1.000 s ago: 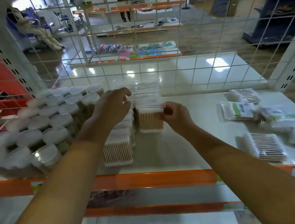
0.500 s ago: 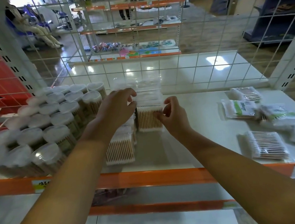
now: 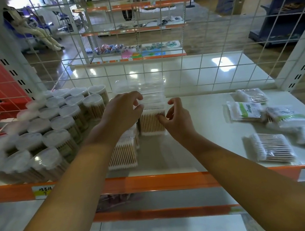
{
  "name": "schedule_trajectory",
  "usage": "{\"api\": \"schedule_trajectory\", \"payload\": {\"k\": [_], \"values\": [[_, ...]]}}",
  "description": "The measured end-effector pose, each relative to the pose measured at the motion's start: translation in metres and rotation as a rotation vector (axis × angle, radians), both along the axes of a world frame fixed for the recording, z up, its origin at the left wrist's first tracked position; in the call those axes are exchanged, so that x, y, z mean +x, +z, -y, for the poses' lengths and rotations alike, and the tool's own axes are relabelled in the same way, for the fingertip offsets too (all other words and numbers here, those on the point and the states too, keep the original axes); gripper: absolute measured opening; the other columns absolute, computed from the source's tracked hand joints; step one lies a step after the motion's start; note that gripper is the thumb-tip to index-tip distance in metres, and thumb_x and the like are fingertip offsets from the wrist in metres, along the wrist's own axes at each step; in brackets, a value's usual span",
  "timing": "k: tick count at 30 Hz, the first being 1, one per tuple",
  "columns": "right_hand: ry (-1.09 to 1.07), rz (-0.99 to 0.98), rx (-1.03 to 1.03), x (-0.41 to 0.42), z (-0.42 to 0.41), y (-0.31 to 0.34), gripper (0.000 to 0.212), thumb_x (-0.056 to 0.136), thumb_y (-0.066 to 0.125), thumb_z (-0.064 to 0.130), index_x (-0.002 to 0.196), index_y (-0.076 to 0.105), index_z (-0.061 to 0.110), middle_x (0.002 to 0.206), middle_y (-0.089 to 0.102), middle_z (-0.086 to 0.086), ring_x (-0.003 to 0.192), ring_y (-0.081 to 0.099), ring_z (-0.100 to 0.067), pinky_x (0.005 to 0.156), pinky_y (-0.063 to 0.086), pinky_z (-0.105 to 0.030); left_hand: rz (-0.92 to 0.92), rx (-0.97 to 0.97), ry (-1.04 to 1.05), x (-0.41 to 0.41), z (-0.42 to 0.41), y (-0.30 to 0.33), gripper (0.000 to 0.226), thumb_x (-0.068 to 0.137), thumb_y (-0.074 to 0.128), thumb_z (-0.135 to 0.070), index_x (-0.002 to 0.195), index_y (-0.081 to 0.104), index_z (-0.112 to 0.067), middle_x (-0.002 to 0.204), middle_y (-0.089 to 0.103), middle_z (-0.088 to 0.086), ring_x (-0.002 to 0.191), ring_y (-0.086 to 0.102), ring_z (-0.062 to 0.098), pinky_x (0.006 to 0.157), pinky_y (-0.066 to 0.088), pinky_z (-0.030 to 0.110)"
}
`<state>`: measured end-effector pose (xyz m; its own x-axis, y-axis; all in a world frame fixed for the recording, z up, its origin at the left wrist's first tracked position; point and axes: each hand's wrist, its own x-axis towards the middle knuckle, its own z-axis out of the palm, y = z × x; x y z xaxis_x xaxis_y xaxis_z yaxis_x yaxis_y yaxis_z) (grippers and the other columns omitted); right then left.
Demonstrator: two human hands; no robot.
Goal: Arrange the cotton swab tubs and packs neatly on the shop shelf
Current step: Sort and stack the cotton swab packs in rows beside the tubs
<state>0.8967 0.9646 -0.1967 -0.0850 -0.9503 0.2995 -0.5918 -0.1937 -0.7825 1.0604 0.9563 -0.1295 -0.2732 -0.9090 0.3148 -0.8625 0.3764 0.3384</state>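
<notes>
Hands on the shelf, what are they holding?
Both hands, left and right, pinch the clear square tub of wooden cotton swabs by its upper side edges.

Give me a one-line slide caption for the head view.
Both hands, left hand and right hand, straighten a clear swab box on the shelf.

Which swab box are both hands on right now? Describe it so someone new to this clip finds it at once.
Start at the block of round lidded tubs filling the shelf's left side. Just right of them stand clear square boxes of wooden-stick swabs. The one meant is the upright box between the left hand and right hand, farther back than the front box.
</notes>
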Motion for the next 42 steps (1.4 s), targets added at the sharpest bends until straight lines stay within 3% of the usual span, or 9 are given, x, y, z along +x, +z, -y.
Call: {"api": "schedule_trajectory", "payload": {"k": [4, 10, 17, 25, 36, 42], "values": [[-0.032, -0.11, -0.022, -0.007, -0.003, 0.008, 0.042, 0.088, 0.059, 0.033, 0.121, 0.045, 0.012, 0.088, 0.052, 0.005, 0.074, 0.05, -0.007, 0.057, 0.035, -0.011, 0.03, -0.016, -0.031, -0.017, -0.005, 0.004, 0.03, 0.091, 0.055, -0.025, 0.119, 0.058, -0.014, 0.105, 0.066, 0.004, 0.092, 0.06, 0.018, 0.08, 0.051, 0.034], [-0.129, -0.28, -0.052, -0.037, -0.003, 0.018, 0.035, 0.091, 0.052, 0.026, 0.123, 0.051, 0.012, 0.111, 0.06, -0.003, 0.083, 0.046, -0.005, 0.073, 0.036, -0.018, 0.142, -0.051, -0.085, -0.061, -0.011, 0.003, 0.033, 0.095, 0.047, -0.028, 0.125, 0.054, -0.016, 0.118, 0.062, 0.002, 0.103, 0.059, 0.019, 0.084, 0.044, 0.027], [-0.216, -0.352, -0.048, -0.085, -0.017, 0.022, 0.033, 0.093, 0.048, 0.024, 0.122, 0.053, 0.009, 0.113, 0.059, -0.006, 0.095, 0.056, -0.015, 0.076, 0.036, -0.019, 0.116, -0.034, -0.163, -0.11, -0.017, -0.008, 0.032, 0.093, 0.05, -0.027, 0.123, 0.056, -0.017, 0.117, 0.063, 0.003, 0.102, 0.06, 0.021, 0.088, 0.049, 0.034], [-0.325, -0.333, -0.014, -0.143, -0.035, 0.025, 0.029, 0.089, 0.05, 0.019, 0.116, 0.057, 0.011, 0.106, 0.062, -0.006, 0.091, 0.06, -0.022, 0.074, 0.037, -0.024, 0.117, 0.026, -0.221, -0.158, -0.028, -0.025, 0.03, 0.093, 0.048, -0.027, 0.121, 0.057, -0.017, 0.114, 0.064, 0.004, 0.102, 0.06, 0.024, 0.085, 0.046, 0.032], [-0.396, -0.284, 0.045, -0.207, -0.07, 0.02, 0.028, 0.087, 0.052, 0.012, 0.114, 0.06, 0.01, 0.107, 0.063, -0.009, 0.093, 0.058, -0.026, 0.076, 0.041, -0.03, 0.076, 0.124, -0.316, -0.222, -0.05, -0.047, 0.031, 0.094, 0.048, -0.027, 0.123, 0.057, -0.019, 0.119, 0.062, 0.002, 0.107, 0.057, 0.023, 0.088, 0.042, 0.031], [-0.443, -0.354, 0.081, -0.233, -0.084, 0.016, 0.03, 0.091, 0.042, 0.006, 0.115, 0.06, 0.007, 0.11, 0.062, -0.014, 0.099, 0.055, -0.03, 0.076, 0.039, -0.032, 0.119, 0.191, -0.392, -0.254, -0.051, -0.051, 0.032, 0.091, 0.051, -0.025, 0.12, 0.058, -0.012, 0.12, 0.061, 0.007, 0.111, 0.055, 0.025, 0.087, 0.041, 0.031]]}}
